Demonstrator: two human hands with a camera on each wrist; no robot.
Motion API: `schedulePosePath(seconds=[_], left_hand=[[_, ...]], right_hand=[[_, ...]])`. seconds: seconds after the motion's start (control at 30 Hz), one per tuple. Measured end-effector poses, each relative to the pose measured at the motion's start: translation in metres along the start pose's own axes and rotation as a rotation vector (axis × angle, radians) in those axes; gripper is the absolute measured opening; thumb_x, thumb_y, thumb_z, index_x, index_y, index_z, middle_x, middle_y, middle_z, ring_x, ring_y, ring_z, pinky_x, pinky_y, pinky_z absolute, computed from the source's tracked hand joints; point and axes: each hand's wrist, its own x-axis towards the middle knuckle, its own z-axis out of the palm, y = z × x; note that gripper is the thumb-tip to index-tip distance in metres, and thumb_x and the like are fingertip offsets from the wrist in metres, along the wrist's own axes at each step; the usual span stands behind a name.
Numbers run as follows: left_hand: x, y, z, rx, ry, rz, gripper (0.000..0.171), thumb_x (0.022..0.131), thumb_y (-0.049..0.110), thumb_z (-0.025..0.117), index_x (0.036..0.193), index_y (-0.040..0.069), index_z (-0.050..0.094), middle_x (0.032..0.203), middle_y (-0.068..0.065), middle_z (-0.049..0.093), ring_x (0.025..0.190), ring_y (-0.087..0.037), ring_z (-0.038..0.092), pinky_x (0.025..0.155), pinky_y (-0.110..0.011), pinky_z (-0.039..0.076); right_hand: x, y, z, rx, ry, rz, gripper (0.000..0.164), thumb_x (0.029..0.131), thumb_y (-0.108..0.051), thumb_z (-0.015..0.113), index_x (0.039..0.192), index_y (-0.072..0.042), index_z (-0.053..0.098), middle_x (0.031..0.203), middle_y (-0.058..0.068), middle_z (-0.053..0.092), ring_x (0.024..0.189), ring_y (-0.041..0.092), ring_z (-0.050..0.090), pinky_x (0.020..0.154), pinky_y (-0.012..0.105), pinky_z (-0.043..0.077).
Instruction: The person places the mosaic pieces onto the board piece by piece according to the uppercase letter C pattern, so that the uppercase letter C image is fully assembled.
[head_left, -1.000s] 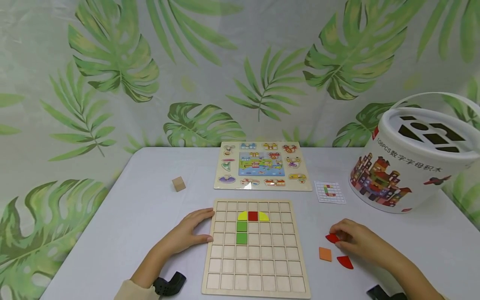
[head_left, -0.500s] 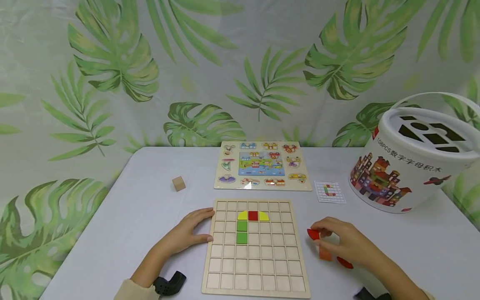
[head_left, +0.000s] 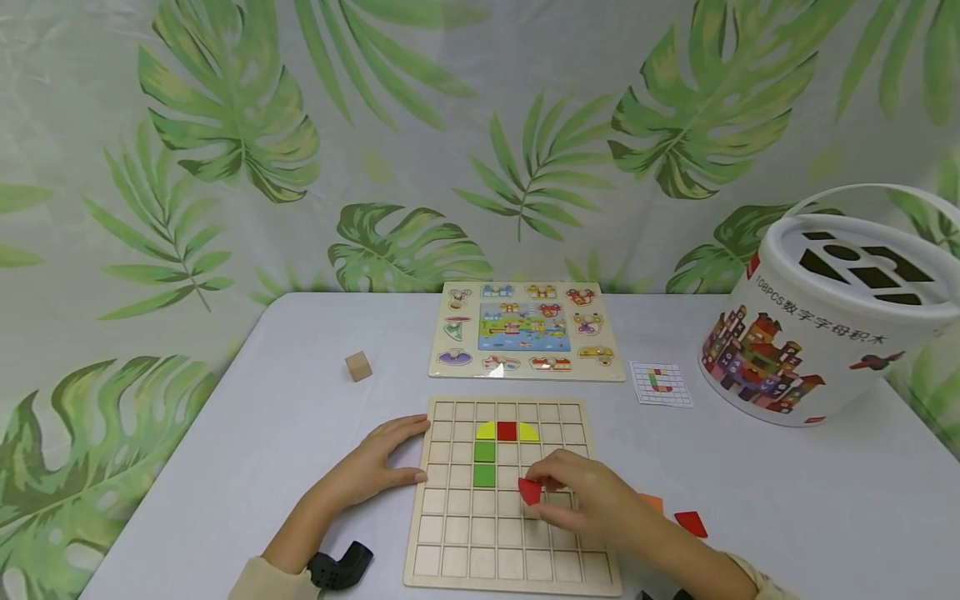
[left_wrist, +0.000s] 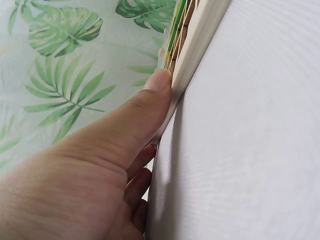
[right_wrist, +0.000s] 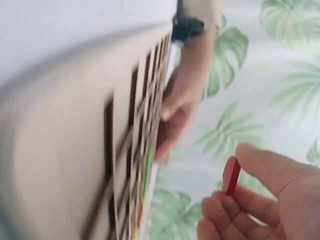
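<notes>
My right hand pinches a red quarter-circle tile between thumb and fingers, over the middle of the wooden grid board. In the right wrist view the red tile shows nearly edge-on. My left hand rests at the board's left edge, thumb and fingertips touching it; the left wrist view has the thumb against the rim. Set in the grid are a red square, a yellow quarter-circle on its left and another on its right. Two green squares run down below the left one.
An orange square, partly hidden by the right arm, and another red tile lie right of the board. Behind stand a pattern card, a picture puzzle and a white bucket. A wooden cube sits back left.
My right hand has picked the red quarter-circle up from the table and carried it left over the board. The left hand has stayed at the board's edge.
</notes>
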Motion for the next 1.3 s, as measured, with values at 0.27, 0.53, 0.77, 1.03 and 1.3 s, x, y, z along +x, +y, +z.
schedulePosePath(seconds=[0.27,0.53,0.77,1.03,1.3], left_hand=[[0.000,0.000,-0.001,0.003,-0.001,0.000,0.073,0.076,0.042,0.068,0.135,0.009,0.041,0.140,-0.004,0.034,0.130,-0.027,0.024,0.102,-0.050,0.021],[0.000,-0.001,0.000,0.010,0.007,0.009,0.071,0.076,0.040,0.068,0.134,0.009,0.042,0.140,-0.005,0.035,0.129,-0.028,0.026,0.102,-0.050,0.022],[-0.001,0.000,0.000,0.002,0.000,-0.001,0.072,0.075,0.043,0.067,0.134,0.010,0.042,0.140,-0.003,0.034,0.129,-0.027,0.025,0.102,-0.049,0.021],[0.000,-0.001,-0.001,0.011,0.010,0.006,0.072,0.075,0.042,0.068,0.134,0.010,0.042,0.140,-0.004,0.035,0.129,-0.027,0.026,0.102,-0.050,0.022],[0.000,-0.002,0.001,-0.007,0.008,0.008,0.072,0.075,0.043,0.067,0.134,0.010,0.042,0.140,-0.004,0.035,0.129,-0.027,0.026,0.102,-0.049,0.022]], right_hand=[[0.009,-0.007,0.033,0.019,-0.128,0.223,0.023,0.081,-0.026,0.068,0.100,-0.015,0.061,0.090,-0.014,0.053,0.076,0.004,0.049,0.067,0.018,0.045],[0.019,0.004,0.052,-0.083,-0.145,0.217,0.024,0.079,-0.031,0.069,0.097,-0.016,0.062,0.086,-0.014,0.050,0.072,0.002,0.043,0.064,0.016,0.041],[0.020,0.008,0.057,-0.085,-0.134,0.195,0.026,0.081,-0.031,0.066,0.100,-0.014,0.062,0.093,-0.012,0.052,0.080,0.002,0.047,0.074,0.020,0.044],[0.022,0.007,0.057,-0.101,-0.125,0.178,0.018,0.082,-0.023,0.065,0.097,-0.014,0.063,0.089,-0.011,0.051,0.073,0.002,0.043,0.066,0.016,0.041],[0.018,0.004,0.040,0.009,-0.189,0.257,0.035,0.082,-0.032,0.066,0.111,-0.015,0.056,0.099,-0.009,0.051,0.085,0.006,0.048,0.075,0.022,0.044]])
